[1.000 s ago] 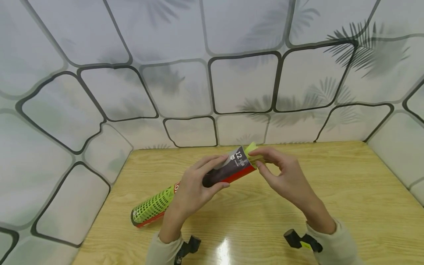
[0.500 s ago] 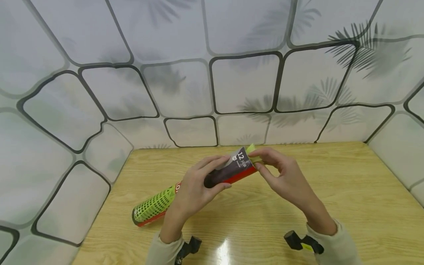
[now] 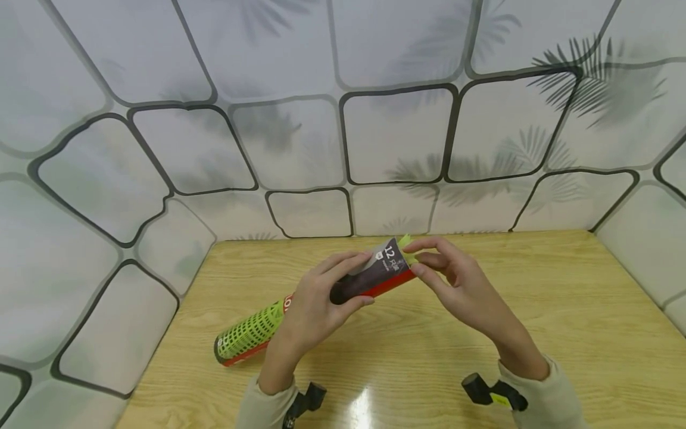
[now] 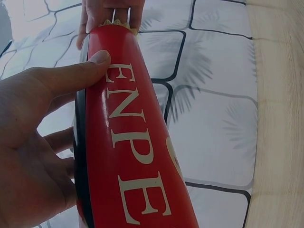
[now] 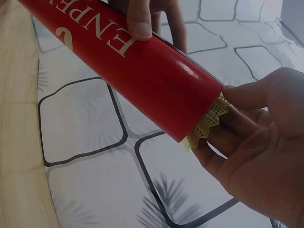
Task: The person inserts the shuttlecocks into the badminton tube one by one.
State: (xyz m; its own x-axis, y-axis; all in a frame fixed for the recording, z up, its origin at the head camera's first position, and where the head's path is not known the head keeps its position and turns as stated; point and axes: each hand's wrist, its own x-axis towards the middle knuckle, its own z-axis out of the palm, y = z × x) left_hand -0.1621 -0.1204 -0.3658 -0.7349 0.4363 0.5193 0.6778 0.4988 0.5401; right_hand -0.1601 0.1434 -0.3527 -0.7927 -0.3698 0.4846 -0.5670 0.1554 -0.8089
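Note:
My left hand point(image 3: 316, 301) grips a long shuttlecock tube point(image 3: 249, 333) round its middle, thumb on the red side in the left wrist view. The tube is green-dotted, dark grey and red, tilted with its open end up to the right. From that end pokes the jagged yellow-green skirt of a shuttlecock point(image 5: 209, 122); the rest is hidden inside. My right hand point(image 3: 463, 286) holds the skirt's edge at the tube mouth, thumb on one side and fingers curled on the other.
A light wood table point(image 3: 563, 333) lies under both hands. Behind it and at both sides stand pale walls point(image 3: 396, 137) with a stone-and-leaf pattern. Each wrist wears a black camera mount point(image 3: 305, 402) at the sleeve.
The shuttlecock has slid further into the tube, so less of its skirt shows. My right fingers have curled closer at the mouth. The tube and left hand have hardly moved.

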